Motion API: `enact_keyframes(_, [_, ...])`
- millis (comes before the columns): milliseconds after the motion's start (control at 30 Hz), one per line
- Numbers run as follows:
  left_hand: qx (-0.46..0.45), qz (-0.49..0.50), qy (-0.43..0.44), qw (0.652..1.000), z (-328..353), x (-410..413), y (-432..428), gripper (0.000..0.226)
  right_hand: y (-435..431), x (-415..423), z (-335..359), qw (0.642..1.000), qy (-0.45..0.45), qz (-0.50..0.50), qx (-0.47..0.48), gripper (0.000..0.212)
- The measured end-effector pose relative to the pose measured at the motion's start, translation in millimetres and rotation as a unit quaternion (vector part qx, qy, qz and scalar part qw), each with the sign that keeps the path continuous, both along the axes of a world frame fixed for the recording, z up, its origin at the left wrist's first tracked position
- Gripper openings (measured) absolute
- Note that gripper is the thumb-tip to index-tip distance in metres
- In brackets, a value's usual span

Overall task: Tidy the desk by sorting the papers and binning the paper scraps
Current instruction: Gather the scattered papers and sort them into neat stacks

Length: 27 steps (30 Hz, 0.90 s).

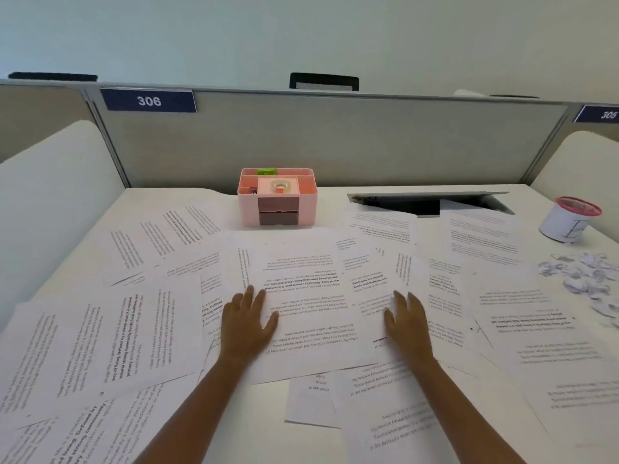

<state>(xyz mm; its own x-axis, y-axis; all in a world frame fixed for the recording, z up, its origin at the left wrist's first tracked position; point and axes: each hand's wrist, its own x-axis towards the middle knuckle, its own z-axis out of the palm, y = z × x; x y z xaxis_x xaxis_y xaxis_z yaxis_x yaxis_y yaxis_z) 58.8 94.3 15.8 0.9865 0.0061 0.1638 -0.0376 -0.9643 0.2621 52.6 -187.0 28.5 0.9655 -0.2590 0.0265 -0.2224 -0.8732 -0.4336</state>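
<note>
Both hands flat on the middle sheet

The left hand and right hand lie open, gripping nothing, on the centre sheet amid scattered papers. Sorting seems just begun; next, gather sheets together. Paper scraps wait far right.

Matt white printed papers cover the desk; the pink organizer looks smooth plastic.
</note>
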Motion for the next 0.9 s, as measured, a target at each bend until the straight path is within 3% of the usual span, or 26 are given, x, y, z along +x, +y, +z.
enact_keyframes(200, [0.005, 0.03, 0.012, 0.999, -1, 5, 0, 0.083, -17, 16, 20, 0.995, 0.043, -0.088, 0.01, 0.054])
enact_keyframes(433, [-0.001, 0.043, 0.026, 0.999, -6, 7, 2, 0.087, -18, 35, 30, 0.989, 0.11, -0.095, 0.02, 0.057])
enact_keyframes(700, [0.007, 0.045, 0.028, 0.999, -4, 7, 1, 0.088, -11, 43, 31, 0.985, 0.139, -0.096, 0.046, 0.074])
enact_keyframes(900, [0.015, 0.037, 0.041, 0.998, 0, 5, 0, 0.088, -13, 47, 30, 0.98, 0.151, -0.072, 0.108, 0.038])
